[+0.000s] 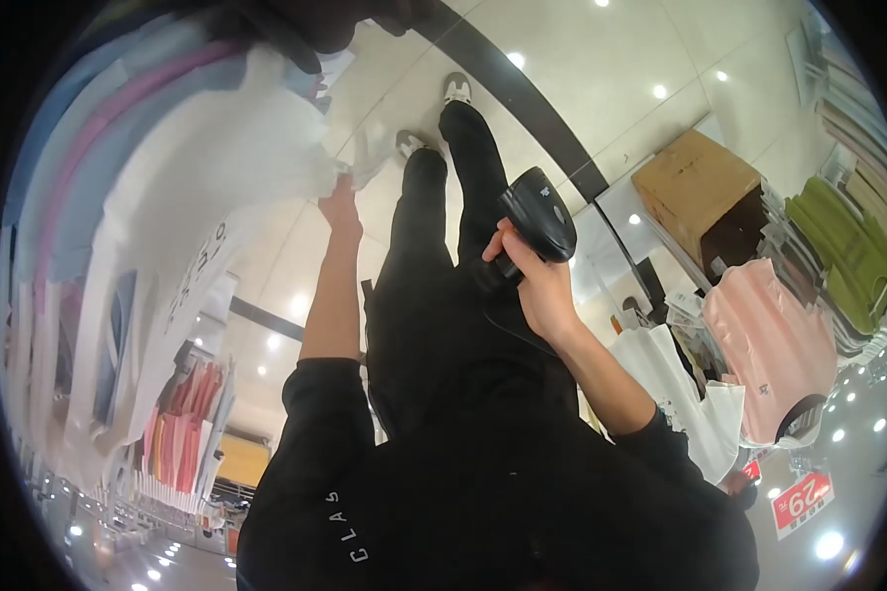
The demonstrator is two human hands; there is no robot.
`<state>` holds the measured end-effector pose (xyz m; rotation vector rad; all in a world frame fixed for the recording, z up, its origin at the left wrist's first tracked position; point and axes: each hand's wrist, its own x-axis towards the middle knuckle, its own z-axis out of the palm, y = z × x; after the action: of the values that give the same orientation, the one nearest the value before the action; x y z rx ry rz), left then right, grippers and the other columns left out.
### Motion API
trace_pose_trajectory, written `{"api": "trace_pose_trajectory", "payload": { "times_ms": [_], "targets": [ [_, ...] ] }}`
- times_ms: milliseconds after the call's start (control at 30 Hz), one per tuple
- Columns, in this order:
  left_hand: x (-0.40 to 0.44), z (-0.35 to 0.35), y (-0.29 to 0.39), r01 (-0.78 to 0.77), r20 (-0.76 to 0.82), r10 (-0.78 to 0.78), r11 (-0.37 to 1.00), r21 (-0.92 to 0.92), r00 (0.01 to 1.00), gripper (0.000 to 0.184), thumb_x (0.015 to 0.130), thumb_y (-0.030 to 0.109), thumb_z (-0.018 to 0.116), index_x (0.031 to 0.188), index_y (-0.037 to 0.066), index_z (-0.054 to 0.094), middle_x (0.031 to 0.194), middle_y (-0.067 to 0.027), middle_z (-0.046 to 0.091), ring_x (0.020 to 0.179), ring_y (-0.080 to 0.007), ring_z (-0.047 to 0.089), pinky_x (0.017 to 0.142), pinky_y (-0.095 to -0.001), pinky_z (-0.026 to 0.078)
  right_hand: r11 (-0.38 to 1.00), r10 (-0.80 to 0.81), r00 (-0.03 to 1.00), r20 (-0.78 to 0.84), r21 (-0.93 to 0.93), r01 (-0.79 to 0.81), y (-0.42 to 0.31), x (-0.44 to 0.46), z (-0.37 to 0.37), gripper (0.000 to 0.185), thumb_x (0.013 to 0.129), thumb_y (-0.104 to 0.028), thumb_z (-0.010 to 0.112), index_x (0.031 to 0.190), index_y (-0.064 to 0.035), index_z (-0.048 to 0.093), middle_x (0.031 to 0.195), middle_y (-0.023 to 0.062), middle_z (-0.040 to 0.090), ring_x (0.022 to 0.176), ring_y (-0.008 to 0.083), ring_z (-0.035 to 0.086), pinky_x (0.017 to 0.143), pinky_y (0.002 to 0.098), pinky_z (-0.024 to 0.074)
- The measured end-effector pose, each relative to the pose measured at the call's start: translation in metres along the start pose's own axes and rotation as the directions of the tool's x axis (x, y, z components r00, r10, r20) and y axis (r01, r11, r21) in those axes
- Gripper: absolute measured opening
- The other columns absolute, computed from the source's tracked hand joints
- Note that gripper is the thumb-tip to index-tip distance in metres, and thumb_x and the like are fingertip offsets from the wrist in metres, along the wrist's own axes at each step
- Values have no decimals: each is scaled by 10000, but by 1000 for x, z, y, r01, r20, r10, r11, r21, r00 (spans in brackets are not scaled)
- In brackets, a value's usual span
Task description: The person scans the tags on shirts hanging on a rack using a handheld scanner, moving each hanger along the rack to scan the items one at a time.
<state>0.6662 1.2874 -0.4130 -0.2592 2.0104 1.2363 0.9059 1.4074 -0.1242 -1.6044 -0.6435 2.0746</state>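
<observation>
My right hand point(537, 281) is wrapped round the handle of a black handheld scanner point(540, 215), whose head points up and away from me. On the left, my left hand point(341, 202) has its fingers closed at the edge of a white garment point(207, 148), by a blurred, see-through piece point(368, 158) that looks like a tag or plastic. The white garment hangs at the front of a row of clothes, with dark lettering low on it. Blue shirts point(79, 167) and a pink one hang behind it.
A cardboard box point(697, 187) stands at the right, near hanging pink point(771, 345) and green point(843, 251) shirts. A red price sign point(803, 505) is at the lower right. Red and pink clothes point(182, 424) hang at the lower left. Pale tiled floor point(621, 59) lies ahead.
</observation>
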Motion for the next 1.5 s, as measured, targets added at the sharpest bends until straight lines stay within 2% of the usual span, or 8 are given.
{"api": "trace_pose_trajectory", "payload": {
  "times_ms": [167, 267, 333, 533, 733, 1167, 1233, 1500],
  "targets": [
    [-1, -39, -6, 210, 136, -201, 976, -55, 970, 420, 907, 188, 623, 1288, 22, 567, 1227, -106, 617, 1178, -241, 591, 1047, -436, 475, 1000, 17, 1000, 11, -12, -17, 12, 13, 1, 167, 996, -149, 629, 1123, -41, 630, 902, 63, 634, 896, 163, 612, 817, 306, 459],
    [3, -52, -9, -181, 466, 50, 954, 241, 883, 353, 955, 207, 591, 1268, 48, 550, 1157, -100, 624, 1154, -264, 600, 1076, -476, 450, 999, 10, 1000, 23, -35, -9, 12, 22, 5, 163, 1001, -154, 626, 1121, -43, 628, 893, 63, 628, 890, 161, 614, 805, 305, 471],
    [-26, -36, 39, 424, 528, -207, 844, -329, 823, 319, 1000, 214, 590, 1235, -1, 580, 1073, -103, 640, 1060, -285, 631, 1000, -480, 471, 999, -9, 999, 43, -34, 10, 12, 28, 7, 165, 1002, -154, 623, 1123, -41, 628, 892, 63, 629, 890, 162, 615, 806, 305, 472],
    [-62, -29, 58, 505, 783, 47, 740, -445, 621, 374, 963, 420, 632, 1032, 60, 558, 937, -47, 541, 1003, -240, 574, 1164, -484, 365, 990, -83, 992, 100, -109, 94, 6, 49, 10, 143, 972, -100, 654, 1097, -31, 642, 893, 67, 644, 846, 161, 624, 792, 299, 484],
    [-90, -16, 80, 688, 883, 95, 591, -422, 460, 427, 802, 301, 722, 1087, 30, 553, 1035, -89, 567, 1164, -298, 549, 1069, -435, 422, 901, 0, 975, 222, -424, 96, 16, 56, 7, 267, 885, -41, 747, 1133, -35, 647, 960, 17, 672, 874, 81, 624, 774, 259, 505],
    [-118, 7, 117, 839, 890, 111, 299, -455, 443, 604, 879, 286, 542, 1384, -37, 468, 1307, -203, 578, 1236, -355, 551, 1044, -458, 472, 951, 73, 963, 260, -310, 12, 16, 51, 30, 304, 836, -27, 791, 1094, -35, 631, 947, -8, 642, 861, 58, 596, 728, 235, 495],
    [-122, 8, 122, 703, 814, -16, 514, -491, 580, 649, 896, 308, 539, 1423, -50, 420, 1359, -237, 542, 1271, -389, 526, 1063, -468, 461, 964, 97, 966, 238, -266, -31, 13, 51, 30, 276, 834, -19, 787, 1058, -40, 627, 927, -12, 632, 842, 50, 589, 708, 232, 491],
    [-128, 20, 129, 604, 781, 169, 544, -583, 601, 783, 860, 248, 662, 1551, 134, 312, 1505, -271, 393, 1405, -451, 401, 1143, -555, 387, 958, 39, 975, 218, -287, 26, 4, 50, 25, 281, 828, 25, 778, 1028, -75, 609, 907, -14, 615, 797, 59, 585, 681, 228, 467]
  ]
}}
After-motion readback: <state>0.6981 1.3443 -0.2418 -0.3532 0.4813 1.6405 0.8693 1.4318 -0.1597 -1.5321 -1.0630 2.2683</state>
